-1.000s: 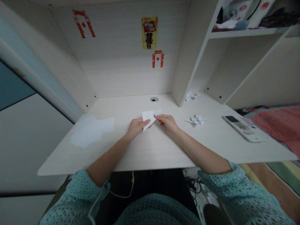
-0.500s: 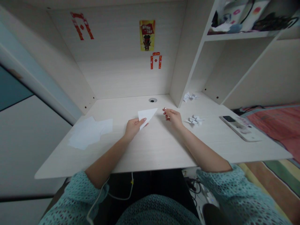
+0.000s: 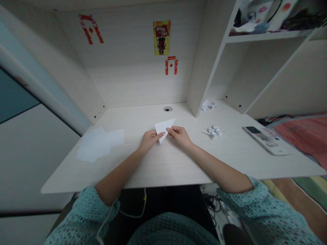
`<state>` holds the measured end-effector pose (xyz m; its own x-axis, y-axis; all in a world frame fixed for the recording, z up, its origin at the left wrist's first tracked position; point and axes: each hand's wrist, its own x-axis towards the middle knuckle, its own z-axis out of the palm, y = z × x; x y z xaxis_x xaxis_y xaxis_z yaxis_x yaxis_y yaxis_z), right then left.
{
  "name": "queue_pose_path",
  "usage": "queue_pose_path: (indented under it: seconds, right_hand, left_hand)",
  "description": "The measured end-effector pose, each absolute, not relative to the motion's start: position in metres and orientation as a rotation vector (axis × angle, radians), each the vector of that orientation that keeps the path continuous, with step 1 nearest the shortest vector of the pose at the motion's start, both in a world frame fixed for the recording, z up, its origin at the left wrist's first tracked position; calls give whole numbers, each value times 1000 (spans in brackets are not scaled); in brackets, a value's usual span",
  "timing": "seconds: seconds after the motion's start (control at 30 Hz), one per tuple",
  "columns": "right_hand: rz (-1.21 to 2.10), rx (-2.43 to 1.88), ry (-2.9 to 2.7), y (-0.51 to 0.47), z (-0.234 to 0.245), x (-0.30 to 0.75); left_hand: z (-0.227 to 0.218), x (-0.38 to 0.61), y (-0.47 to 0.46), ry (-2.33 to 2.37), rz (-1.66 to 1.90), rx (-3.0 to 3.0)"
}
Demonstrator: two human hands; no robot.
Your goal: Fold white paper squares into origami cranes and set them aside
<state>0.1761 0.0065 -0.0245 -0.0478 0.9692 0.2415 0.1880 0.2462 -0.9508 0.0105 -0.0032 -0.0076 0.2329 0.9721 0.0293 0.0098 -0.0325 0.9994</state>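
Observation:
A folded triangle of white paper stands between my two hands, its point aimed down toward me and its lower part tilted. My left hand pinches its left side, with the fingertips on top. My right hand has its fingertips at the paper's right edge and grips it there. Both hands rest low over the pale wood-grain desk. Part of the triangle's lower tip is hidden behind my left fingers.
Loose white paper sheets lie left of my hands. Two small folded paper figures sit to the right, near a phone in a patterned case. Shelf panels enclose the desk's back and sides, with a cable grommet behind.
My right hand has moved left from its spot apart from the paper and now grips the triangle's right edge. The paper triangle has shifted slightly right.

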Motion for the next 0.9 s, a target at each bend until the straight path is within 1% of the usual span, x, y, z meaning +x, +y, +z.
queue_pose_path:
  seconds: [0.1,0.23,0.37,0.47,0.6,0.8,0.9]
  right_hand:
    - [740,-1192,-1595,4,-21,178]
    - [586,-1247,-1795,0,-13,182]
    - [483,-1174,-2051,-4,-6,182]
    - [545,-1152,-1995,-5,-7,178]
    - [742,-1218,-1688,-4,-17,167]
    - [695,-1217,-1689,-9,-20,159]
    - [734,-1238,-1668,-11,-17,159]
  left_hand:
    - [-5,9,-2,1016,1039,1354]
    - [3,6,-3,1066,1103,1394]
    - [7,7,-5,1077,1089,1358]
    - [5,9,-6,1115,1142,1351]
    - [1,13,-6,1122,1222,1292]
    - [-3,14,-6,1159,1242,1328]
    - [-1,13,-6,1184,1261,1309]
